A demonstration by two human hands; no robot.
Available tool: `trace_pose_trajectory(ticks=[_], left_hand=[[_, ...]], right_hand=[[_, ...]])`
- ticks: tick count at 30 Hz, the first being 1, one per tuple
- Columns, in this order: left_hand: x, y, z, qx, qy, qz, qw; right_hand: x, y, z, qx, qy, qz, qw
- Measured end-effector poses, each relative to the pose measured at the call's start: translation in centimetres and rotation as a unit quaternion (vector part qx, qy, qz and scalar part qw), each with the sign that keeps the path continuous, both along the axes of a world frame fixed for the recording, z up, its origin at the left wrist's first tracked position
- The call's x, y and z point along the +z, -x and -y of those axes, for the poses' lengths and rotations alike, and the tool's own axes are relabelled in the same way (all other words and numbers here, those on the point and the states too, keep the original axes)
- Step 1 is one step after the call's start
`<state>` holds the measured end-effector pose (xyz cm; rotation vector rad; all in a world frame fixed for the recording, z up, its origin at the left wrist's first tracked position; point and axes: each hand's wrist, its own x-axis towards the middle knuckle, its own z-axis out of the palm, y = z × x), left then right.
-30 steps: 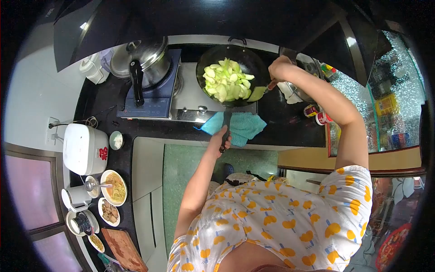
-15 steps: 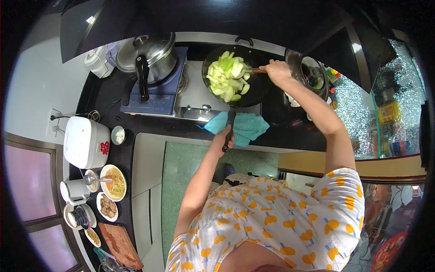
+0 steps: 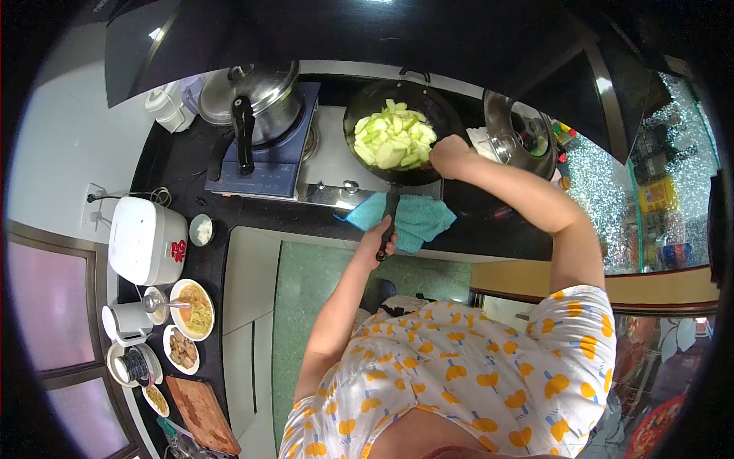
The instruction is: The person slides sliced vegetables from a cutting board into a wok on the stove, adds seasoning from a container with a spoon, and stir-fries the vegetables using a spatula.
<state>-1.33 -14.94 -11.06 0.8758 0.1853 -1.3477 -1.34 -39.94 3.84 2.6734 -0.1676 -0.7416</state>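
Note:
A dark wok (image 3: 446, 109) stands on the stove, filled in the middle with pale green vegetable slices (image 3: 394, 138). My left hand (image 3: 379, 240) is closed around the wok's long black handle (image 3: 391, 205). At the wok's right side, my right hand (image 3: 453, 157) is closed in a fist, low by the rim. It grips the cooking spatula whose brown handle shows in the earlier view; now my hand and the food hide the tool. A teal towel (image 3: 420, 220) lies under and beside the wok handle at the counter edge.
Left of the wok, a pressure cooker (image 3: 267, 103) sits on a blue induction cooker (image 3: 264, 172). A glass lid (image 3: 527, 134) stands at right. The left counter holds a white rice cooker (image 3: 145, 241), dishes of food (image 3: 193, 310) and a cutting board (image 3: 202, 413). A range hood (image 3: 367, 30) overhangs.
My right hand has moved down and slightly left, closer to the wok's near right rim. The vegetable slices have shifted into a flatter heap. My left hand keeps its hold on the handle.

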Motion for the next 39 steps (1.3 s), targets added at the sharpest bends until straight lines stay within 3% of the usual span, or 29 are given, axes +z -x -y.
trace_pose_trajectory(ticks=[3,4,7,10,14,17,19,21,22,26,27,29,31,39], left_hand=[[-0.3,0.2,0.0,-0.003,0.007,0.005,1.0],[-0.3,0.1,0.0,-0.004,0.007,0.009,1.0],[0.1,0.0,0.0,-0.002,-0.007,0.011,1.0],[0.1,0.2,0.1,-0.001,-0.015,0.008,1.0],[0.5,0.1,-0.1,-0.004,-0.014,0.005,1.0],[-0.3,0.2,0.1,0.0,-0.013,0.01,1.0],[-0.4,0.2,0.2,-0.006,-0.019,0.008,1.0],[-0.7,0.6,0.5,0.013,-0.056,0.045,0.997],[-1.4,0.5,0.5,0.019,-0.038,0.045,0.998],[-1.3,0.5,0.5,0.009,0.009,0.034,0.999],[-0.8,0.5,0.4,0.01,-0.001,0.047,0.999],[-1.1,0.4,0.5,0.007,-0.007,0.05,0.999],[-1.2,0.4,0.4,0.008,-0.005,0.044,0.999],[-1.9,0.4,0.6,0.017,-0.006,0.046,0.999]], right_hand=[[-0.2,-1.9,-0.3,-0.089,0.002,0.05,0.995],[0.7,-2.4,0.7,-0.069,0.013,0.054,0.996],[3.0,-3.3,4.0,-0.118,-0.046,0.114,0.985],[8.0,-2.5,4.1,-0.223,-0.134,0.08,0.962],[5.3,-0.8,7.8,-0.066,-0.039,0.109,0.991],[9.2,0.1,3.5,-0.052,0.043,-0.079,0.995],[10.1,1.5,1.1,0.014,0.066,-0.079,0.995],[5.8,1.3,2.9,0.098,0.062,-0.062,0.991],[3.7,1.4,3.5,0.152,0.069,0.001,0.986],[-2.2,-1.2,3.2,0.02,0.162,0.02,0.986],[-3.4,-1.9,4.1,0.003,0.139,0.07,0.988],[-0.8,-2.7,2.9,-0.073,0.117,0.156,0.978],[-1.9,-4.2,7.0,0.034,0.151,0.137,0.978],[6.4,-0.1,1.2,0.106,0.051,0.225,0.967]])
